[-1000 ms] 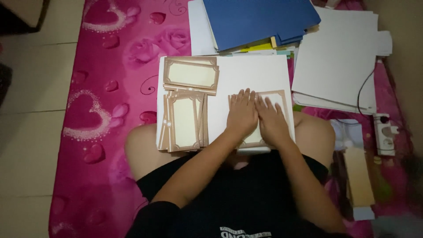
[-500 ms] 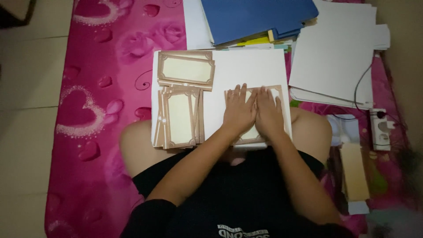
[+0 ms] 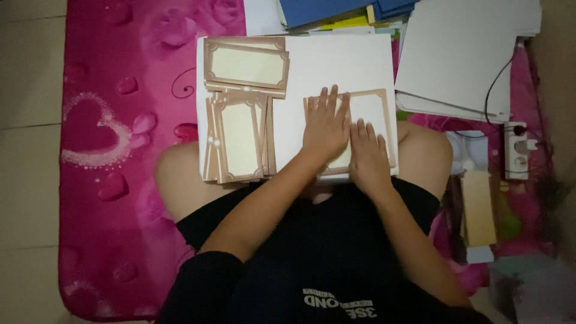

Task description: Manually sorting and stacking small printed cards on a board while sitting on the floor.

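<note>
A white board (image 3: 336, 66) rests across my knees. Both my hands lie flat on a cream card with a brown ornamental border (image 3: 375, 111) at the board's right side. My left hand (image 3: 326, 127) presses its left part with the fingers spread. My right hand (image 3: 369, 157) sits lower, on the card's near edge. A stack of the same bordered cards (image 3: 237, 139) lies upright at the board's left. Another small stack (image 3: 246, 65) lies sideways above it.
I sit on a pink mat with heart shapes (image 3: 114, 132). Blue folders (image 3: 336, 9) lie beyond the board. A pile of white sheets (image 3: 462, 54) is at the right, with a black cable and a white power strip (image 3: 517, 150) beside it.
My left hand has slid up the card and my right hand has slid down toward its near edge. The view has shifted slightly.
</note>
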